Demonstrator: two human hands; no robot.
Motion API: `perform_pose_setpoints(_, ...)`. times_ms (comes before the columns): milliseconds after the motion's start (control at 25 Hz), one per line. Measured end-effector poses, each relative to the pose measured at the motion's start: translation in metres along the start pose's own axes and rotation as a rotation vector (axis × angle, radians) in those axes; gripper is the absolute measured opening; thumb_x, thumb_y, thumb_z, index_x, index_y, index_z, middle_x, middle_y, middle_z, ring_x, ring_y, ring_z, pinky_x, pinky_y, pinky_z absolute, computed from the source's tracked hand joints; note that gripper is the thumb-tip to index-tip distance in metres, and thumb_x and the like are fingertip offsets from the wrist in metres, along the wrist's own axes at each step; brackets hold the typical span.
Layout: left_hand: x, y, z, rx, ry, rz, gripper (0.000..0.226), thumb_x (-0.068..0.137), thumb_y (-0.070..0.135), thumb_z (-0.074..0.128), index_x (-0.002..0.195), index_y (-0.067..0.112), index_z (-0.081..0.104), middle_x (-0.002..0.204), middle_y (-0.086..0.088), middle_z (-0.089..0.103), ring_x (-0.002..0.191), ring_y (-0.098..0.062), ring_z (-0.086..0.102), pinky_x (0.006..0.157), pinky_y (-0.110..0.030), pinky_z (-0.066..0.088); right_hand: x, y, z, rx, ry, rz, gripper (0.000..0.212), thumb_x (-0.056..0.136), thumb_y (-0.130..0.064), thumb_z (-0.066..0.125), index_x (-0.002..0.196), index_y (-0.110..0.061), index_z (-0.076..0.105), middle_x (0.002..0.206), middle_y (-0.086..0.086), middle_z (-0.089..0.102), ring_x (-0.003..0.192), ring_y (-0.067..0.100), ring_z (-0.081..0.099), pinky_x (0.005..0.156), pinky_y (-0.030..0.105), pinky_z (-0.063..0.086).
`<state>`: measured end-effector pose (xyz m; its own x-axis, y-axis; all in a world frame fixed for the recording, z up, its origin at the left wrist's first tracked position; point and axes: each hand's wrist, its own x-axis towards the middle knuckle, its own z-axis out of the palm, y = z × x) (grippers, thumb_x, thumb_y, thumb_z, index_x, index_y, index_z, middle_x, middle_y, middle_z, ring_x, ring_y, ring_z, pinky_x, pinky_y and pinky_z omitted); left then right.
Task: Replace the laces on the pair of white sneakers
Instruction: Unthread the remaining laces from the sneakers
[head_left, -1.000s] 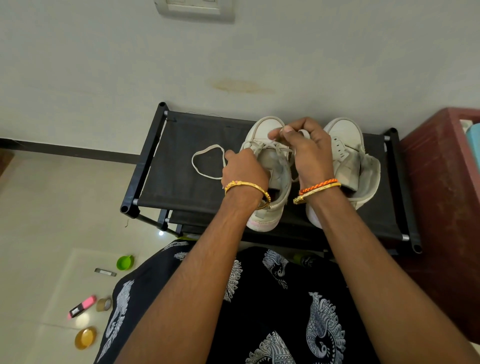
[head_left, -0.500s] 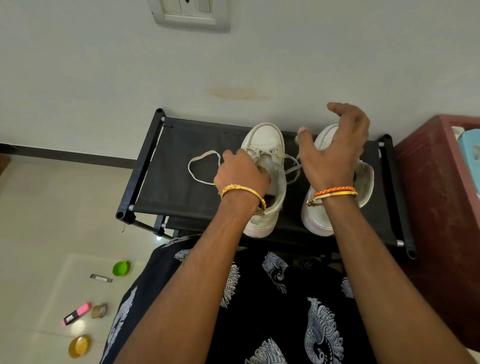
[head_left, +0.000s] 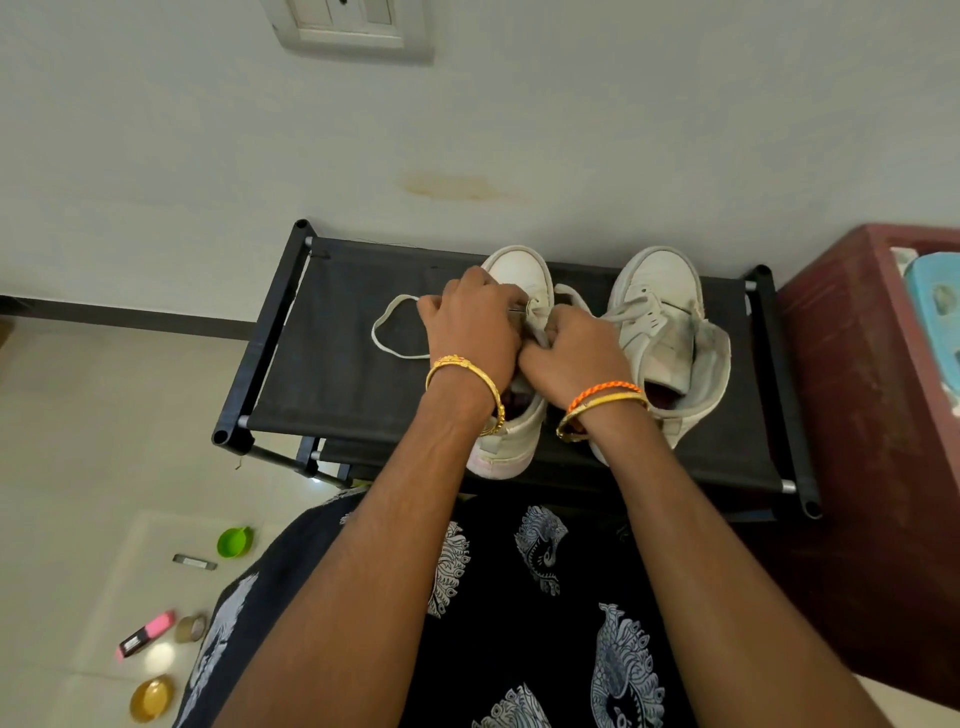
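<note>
both hands are on the left sneaker (head_left: 519, 431) mid-rack: left hand (head_left: 470, 332) and right hand (head_left: 571, 358) pinch its lace (head_left: 535, 317) tight. the other sneaker (head_left: 660, 322) sits toward the right edge of the rack (head_left: 322, 364). a hard yank could slide the shoe off the near edge.

A home – shoe rack (head_left: 332, 374) (black fabric) by wall switch plate (head_left: 345, 23).

**Soft, even indoor light — wide-angle warp at the edges**

The scene is bright and diffuse, shadows faint under the rack (head_left: 322, 374). A small glare spot gleams on the glossy floor (head_left: 156, 656) at lower left. Focus is mostly sharp; the forearms near the bottom edge look stretched — the wall (head_left: 571, 130) and skirting line tilt and bow.
</note>
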<state>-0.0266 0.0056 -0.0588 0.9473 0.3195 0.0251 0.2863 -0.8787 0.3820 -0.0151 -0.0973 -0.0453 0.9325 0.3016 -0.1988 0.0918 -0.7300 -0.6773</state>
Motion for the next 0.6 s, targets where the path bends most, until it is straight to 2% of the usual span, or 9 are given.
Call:
perform_pose_setpoints(120,0.002,-0.001,0.000,-0.027,0.023,-0.050,0.024,0.092,0.019,0.054,0.110,0.028,0.066,0.116,-0.002,0.054,0.105,-0.020,0.051,0.091,-0.037,0.022,0.001,-0.003,-0.002,0.076,-0.058,0.049,0.031,0.082,-0.013,0.056,0.057,-0.016,0.038,0.055,-0.002,0.038,0.051,0.010,0.036,0.040,0.013,0.028)
perform_pose_setpoints(280,0.000,0.001,0.004,0.035,0.048,-0.035,0.020,0.095,0.021,0.048,0.106,0.024,0.065,0.113,-0.003,0.053,0.099,-0.023,0.053,0.088,-0.038,0.023,0.004,0.001,0.000,0.159,-0.067,0.120,0.030,0.081,-0.014,0.055,0.057,-0.015,0.038,0.056,0.002,0.038,0.055,0.020,0.045,0.049,0.026,0.035)
perform_pose_setpoints(360,0.001,0.000,0.004,-0.001,0.053,-0.050,0.018,0.095,0.020,0.048,0.105,0.019,0.063,0.112,-0.004,0.054,0.097,-0.024,0.055,0.090,-0.038,0.027,0.003,0.002,0.001,0.169,-0.043,0.146,0.030,0.081,-0.015,0.055,0.056,-0.014,0.038,0.055,0.002,0.039,0.055,0.022,0.046,0.048,0.025,0.035)
perform_pose_setpoints(480,0.003,-0.006,0.003,-0.240,0.096,-0.133,0.014,0.093,0.017,0.049,0.099,0.013,0.061,0.106,-0.005,0.058,0.095,-0.023,0.056,0.087,-0.037,0.042,0.002,-0.001,0.002,0.157,0.001,0.156,0.031,0.080,-0.014,0.056,0.055,-0.014,0.037,0.053,0.000,0.037,0.052,0.018,0.043,0.045,0.020,0.034)
perform_pose_setpoints(600,0.010,-0.013,0.003,-0.612,0.067,-0.380,0.012,0.093,0.020,0.051,0.089,0.011,0.059,0.091,0.000,0.061,0.087,-0.018,0.055,0.074,-0.028,0.044,0.001,-0.001,0.003,0.156,0.038,0.163,0.034,0.082,-0.014,0.057,0.054,-0.014,0.037,0.052,-0.001,0.036,0.048,0.012,0.036,0.034,0.009,0.027)
